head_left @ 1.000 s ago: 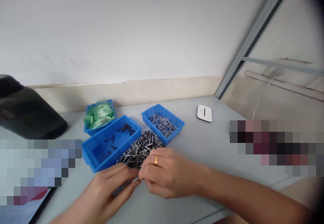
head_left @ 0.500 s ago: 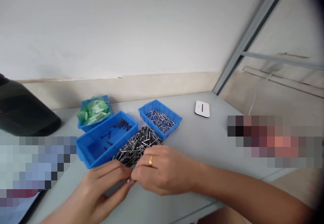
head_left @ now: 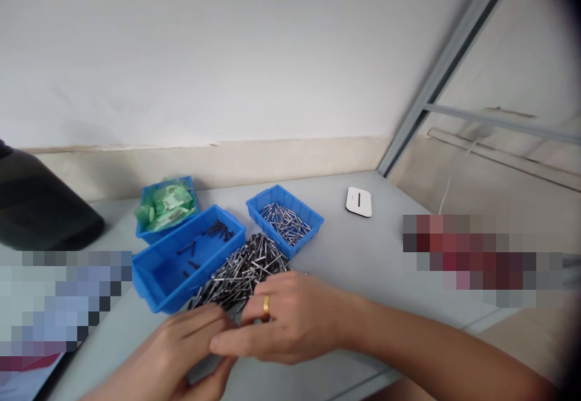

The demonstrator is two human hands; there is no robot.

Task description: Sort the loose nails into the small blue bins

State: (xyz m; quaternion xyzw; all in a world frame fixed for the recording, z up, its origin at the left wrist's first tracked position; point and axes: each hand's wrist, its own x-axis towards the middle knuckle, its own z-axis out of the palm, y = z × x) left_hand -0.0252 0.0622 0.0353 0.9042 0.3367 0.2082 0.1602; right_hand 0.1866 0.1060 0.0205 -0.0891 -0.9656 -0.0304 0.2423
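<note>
My left hand is closed in a pinch, low in the view. Its fingertips are covered by my right hand, which wears a gold ring. The right forefinger lies across the left fingers while the others curl inward; whatever either hand pinches is hidden. Just beyond both hands lies a loose pile of thin metal pins, silver and dark, like nails or screws. Left of the pile stands a long blue bin with several dark screw-like pieces. A smaller blue bin behind the pile holds silver pins.
At the back left, another blue bin holds green plastic bags. A dark bottle-like object leans in from the left. A white square device lies on the grey table. Blurred patches cover both sides. A wall borders the back.
My right forefinger has stretched leftward over my left fingers. The small shiny tip seen between the left fingertips is now out of sight. The whole view has shifted slightly.
</note>
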